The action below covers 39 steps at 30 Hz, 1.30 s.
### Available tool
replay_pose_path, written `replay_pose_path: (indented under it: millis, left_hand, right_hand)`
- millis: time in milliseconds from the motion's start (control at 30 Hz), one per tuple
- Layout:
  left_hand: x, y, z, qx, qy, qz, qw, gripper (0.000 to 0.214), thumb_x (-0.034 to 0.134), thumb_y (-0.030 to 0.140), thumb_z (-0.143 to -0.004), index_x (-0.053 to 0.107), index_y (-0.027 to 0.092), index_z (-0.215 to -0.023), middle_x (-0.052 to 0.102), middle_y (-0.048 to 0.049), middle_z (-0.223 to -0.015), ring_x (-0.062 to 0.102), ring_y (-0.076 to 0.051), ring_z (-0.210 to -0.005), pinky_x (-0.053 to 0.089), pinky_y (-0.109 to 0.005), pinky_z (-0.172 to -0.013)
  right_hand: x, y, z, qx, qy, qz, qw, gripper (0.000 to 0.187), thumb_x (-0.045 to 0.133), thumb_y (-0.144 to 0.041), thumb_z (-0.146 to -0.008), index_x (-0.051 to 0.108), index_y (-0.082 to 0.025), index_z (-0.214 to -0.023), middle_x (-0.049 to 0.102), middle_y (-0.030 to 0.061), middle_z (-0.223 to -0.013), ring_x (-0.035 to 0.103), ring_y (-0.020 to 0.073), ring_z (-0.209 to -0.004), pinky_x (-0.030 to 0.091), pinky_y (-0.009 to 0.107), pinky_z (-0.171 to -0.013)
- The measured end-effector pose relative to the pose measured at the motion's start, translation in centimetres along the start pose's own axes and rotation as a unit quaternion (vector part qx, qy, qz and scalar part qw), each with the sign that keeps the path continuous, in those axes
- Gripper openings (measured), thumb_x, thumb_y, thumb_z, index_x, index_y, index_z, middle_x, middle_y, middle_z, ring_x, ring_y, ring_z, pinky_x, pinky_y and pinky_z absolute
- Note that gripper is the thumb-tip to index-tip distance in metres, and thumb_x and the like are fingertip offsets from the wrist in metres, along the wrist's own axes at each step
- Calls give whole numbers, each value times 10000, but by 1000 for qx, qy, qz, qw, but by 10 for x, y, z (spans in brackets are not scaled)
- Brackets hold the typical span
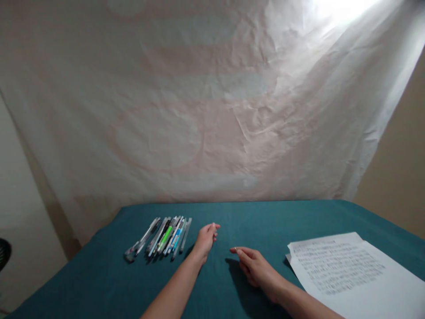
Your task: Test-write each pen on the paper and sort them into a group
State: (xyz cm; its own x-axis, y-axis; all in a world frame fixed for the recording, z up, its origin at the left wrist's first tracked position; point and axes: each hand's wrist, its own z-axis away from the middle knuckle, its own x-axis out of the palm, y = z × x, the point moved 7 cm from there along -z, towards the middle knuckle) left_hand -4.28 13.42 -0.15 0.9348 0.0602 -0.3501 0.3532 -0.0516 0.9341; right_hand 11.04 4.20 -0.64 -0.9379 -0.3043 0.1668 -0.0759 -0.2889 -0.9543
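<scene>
My left hand (205,241) is held over the middle of the table, right of a row of pens. Its fingers are curled closed, and a small greyish bit shows at the fingertips, too small to name. To its right, my right hand (252,264) pinches thumb against forefinger. A tiny pale spot shows at that pinch; whether it is an object or a nail I cannot tell. The pens (168,237) lie side by side, mostly clear, white and black, with a green one (165,238) and a blue one (176,237) among them.
Sheets of paper (338,263) covered in handwriting lie at the right, their near left corner lifted a little. A dark green cloth (109,270) covers the table. Behind it hangs a wrinkled pale sheet (215,133). A dark round object (4,253) shows at the left edge.
</scene>
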Motion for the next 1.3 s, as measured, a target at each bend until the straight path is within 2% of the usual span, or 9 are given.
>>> replay_pose_path:
  millis: [133,233,400,567,700,867,1000,1133,1300]
  left_hand:
    - [-25,4,-38,20,27,-137,990,255,450,300,-813,644,135,-826,642,-68,-811,566,-178,-812,402,-255,-705]
    - [-42,5,-62,19,67,-237,969,184,505,240,-790,617,144,-901,634,-90,-927,548,-197,-910,369,-275,-788]
    - [-49,-2,-77,-4,92,-365,927,173,512,269,-796,601,154,-889,630,-100,-919,565,-213,-913,383,-287,-783]
    - [-45,-2,-71,5,97,-453,886,232,442,287,-838,601,140,-920,589,-128,-979,548,-220,-945,384,-295,-796]
    - [-52,7,-60,28,103,-504,857,283,374,295,-864,580,162,-1006,540,-134,-1077,479,-241,-1049,339,-350,-881]
    - [-78,7,-32,32,130,-554,821,399,356,274,-853,456,164,-1223,363,-147,-1328,197,-352,-1255,121,-524,-985]
    - [-104,-9,-13,-37,168,-607,776,543,363,457,-819,339,245,-1319,227,-100,-1421,108,-460,-1249,13,-615,-946]
    - [-119,-20,-7,-67,171,-592,784,635,326,584,-777,279,293,-1340,216,-107,-1425,140,-508,-1215,46,-670,-891]
    - [-128,-26,-6,-104,160,-560,806,662,325,625,-751,266,324,-1337,224,-125,-1416,224,-541,-1158,152,-701,-816]
  right_hand:
    - [-1,4,-2,0,-6,-11,1000,439,460,-454,-807,511,-146,-1114,277,-102,-481,181,30,-352,110,165,-326]
    - [-1,7,-2,2,-11,-15,1000,464,477,-476,-789,508,-148,-1115,275,-104,-483,177,29,-352,103,166,-327]
    - [-2,7,-2,6,-14,-8,1000,492,485,-520,-768,512,-164,-1106,276,-103,-485,185,28,-350,97,165,-329]
    - [-1,6,-2,10,-21,-1,1000,481,487,-526,-765,519,-174,-1092,302,-99,-497,190,24,-346,98,168,-330]
    - [0,2,0,6,-28,-3,1000,464,478,-513,-773,520,-165,-1077,297,-102,-484,186,29,-347,93,173,-329]
    - [2,-2,4,5,-35,1,999,452,482,-511,-770,525,-164,-1057,303,-99,-493,191,29,-352,95,176,-335]
    - [3,1,3,10,-49,4,999,463,488,-533,-760,530,-175,-1051,304,-95,-509,193,27,-355,94,178,-338]
    - [3,3,3,8,-48,12,999,481,485,-544,-760,523,-181,-1072,306,-93,-512,191,30,-361,101,178,-340]
    - [3,3,4,10,-41,20,999,488,485,-552,-756,523,-185,-1076,306,-90,-516,186,35,-363,111,178,-339]
